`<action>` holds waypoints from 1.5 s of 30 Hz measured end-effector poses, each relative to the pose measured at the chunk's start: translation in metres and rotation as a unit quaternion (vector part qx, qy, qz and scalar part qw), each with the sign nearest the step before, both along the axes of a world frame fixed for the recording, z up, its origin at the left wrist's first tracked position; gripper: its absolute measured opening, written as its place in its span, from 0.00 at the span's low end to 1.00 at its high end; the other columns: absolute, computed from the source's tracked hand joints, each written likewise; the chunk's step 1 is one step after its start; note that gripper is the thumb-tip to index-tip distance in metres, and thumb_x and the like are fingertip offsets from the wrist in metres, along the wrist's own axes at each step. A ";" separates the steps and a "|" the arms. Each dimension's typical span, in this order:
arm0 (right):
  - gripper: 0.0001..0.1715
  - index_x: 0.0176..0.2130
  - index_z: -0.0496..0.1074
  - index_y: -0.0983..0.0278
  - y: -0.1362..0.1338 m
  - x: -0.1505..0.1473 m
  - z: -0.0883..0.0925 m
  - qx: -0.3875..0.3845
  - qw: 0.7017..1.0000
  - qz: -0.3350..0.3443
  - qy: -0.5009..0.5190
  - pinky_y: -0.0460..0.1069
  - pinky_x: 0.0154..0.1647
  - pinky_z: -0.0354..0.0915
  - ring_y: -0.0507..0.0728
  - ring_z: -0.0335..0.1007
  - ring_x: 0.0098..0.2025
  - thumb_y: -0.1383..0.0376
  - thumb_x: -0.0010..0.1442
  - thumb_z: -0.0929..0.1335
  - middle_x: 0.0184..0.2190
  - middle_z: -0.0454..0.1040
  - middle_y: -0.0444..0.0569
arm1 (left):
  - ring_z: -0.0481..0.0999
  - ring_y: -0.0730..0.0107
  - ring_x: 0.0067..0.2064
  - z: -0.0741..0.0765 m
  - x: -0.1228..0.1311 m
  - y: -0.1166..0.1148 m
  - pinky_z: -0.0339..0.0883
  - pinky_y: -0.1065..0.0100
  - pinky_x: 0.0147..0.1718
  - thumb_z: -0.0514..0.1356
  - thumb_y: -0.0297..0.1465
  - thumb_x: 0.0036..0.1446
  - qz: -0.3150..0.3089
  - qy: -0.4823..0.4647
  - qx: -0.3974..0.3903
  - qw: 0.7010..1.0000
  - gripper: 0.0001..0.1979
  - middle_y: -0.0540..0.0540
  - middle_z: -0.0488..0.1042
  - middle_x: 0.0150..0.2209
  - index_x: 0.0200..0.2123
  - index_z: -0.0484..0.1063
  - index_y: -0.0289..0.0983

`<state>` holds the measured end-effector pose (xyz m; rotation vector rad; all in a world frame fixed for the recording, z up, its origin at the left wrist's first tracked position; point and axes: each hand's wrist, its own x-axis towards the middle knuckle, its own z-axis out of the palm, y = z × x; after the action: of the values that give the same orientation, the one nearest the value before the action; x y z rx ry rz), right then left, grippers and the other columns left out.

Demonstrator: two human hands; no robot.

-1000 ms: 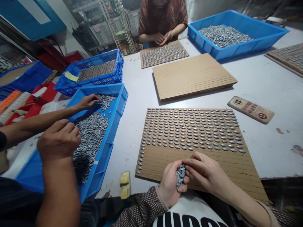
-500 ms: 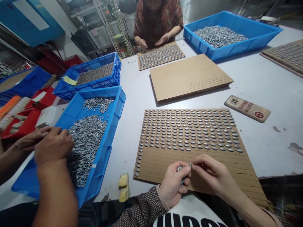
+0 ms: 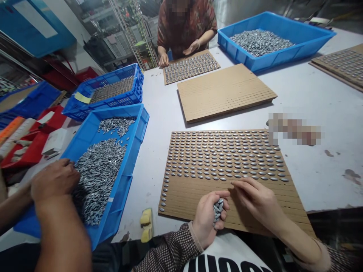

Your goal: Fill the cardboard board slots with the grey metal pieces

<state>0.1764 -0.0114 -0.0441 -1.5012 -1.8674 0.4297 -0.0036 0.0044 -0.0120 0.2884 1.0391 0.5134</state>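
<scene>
sunflower seeds (image 3: 217, 210) in left hand (image 3: 205, 221)

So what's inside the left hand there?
The left hand holds a small bunch of sunflower seeds; some stick out, but the rest are covered by the hand, so how many is unclear.

The head camera faces forward and down across the table (image 3: 331, 113). The left hand (image 3: 207, 221) and right hand (image 3: 258, 198) appear close, at six o'clock.

Seeds (image 3: 224, 155) lie on cardboard (image 3: 181, 192), right of a plastic tray (image 3: 133, 166)
</scene>
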 end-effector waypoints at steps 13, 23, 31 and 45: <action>0.15 0.44 0.72 0.67 0.013 0.006 -0.017 0.065 0.975 0.041 -0.208 0.47 0.35 0.65 0.57 0.70 0.39 0.75 0.63 0.60 0.39 0.74 0.54 | 0.59 0.85 0.21 -0.003 -0.002 0.000 0.36 0.78 0.14 0.63 0.39 0.54 -0.002 -0.011 0.017 1.000 0.15 0.52 0.67 0.28 0.37 0.63 0.37; 0.11 0.41 0.72 0.62 -0.004 -0.010 0.015 -0.220 0.949 0.044 0.221 0.47 0.35 0.68 0.54 0.73 0.35 0.58 0.64 0.65 0.34 0.76 0.48 | 0.59 0.85 0.21 -0.001 0.002 -0.002 0.37 0.79 0.13 0.63 0.39 0.54 0.024 -0.008 0.044 0.999 0.16 0.53 0.66 0.28 0.37 0.62 0.37; 0.12 0.38 0.72 0.63 -0.011 -0.016 0.013 -0.258 0.891 0.036 0.372 0.47 0.35 0.68 0.53 0.71 0.34 0.57 0.62 0.67 0.32 0.75 0.47 | 0.57 0.86 0.19 -0.002 0.009 -0.003 0.36 0.78 0.13 0.62 0.41 0.55 -0.017 -0.005 0.064 0.998 0.15 0.54 0.66 0.27 0.35 0.62 0.37; 0.09 0.42 0.71 0.60 -0.021 0.010 0.015 -0.062 0.979 0.083 0.173 0.46 0.37 0.68 0.53 0.71 0.38 0.69 0.65 0.63 0.35 0.74 0.48 | 0.55 0.86 0.19 -0.003 0.023 -0.002 0.33 0.76 0.14 0.64 0.42 0.52 -0.060 0.003 0.042 0.997 0.17 0.54 0.64 0.26 0.34 0.61 0.38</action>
<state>0.1865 -0.0325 -0.0290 -1.2553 -1.7156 0.8431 0.0199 0.0027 -0.0151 0.4241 1.0005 0.4492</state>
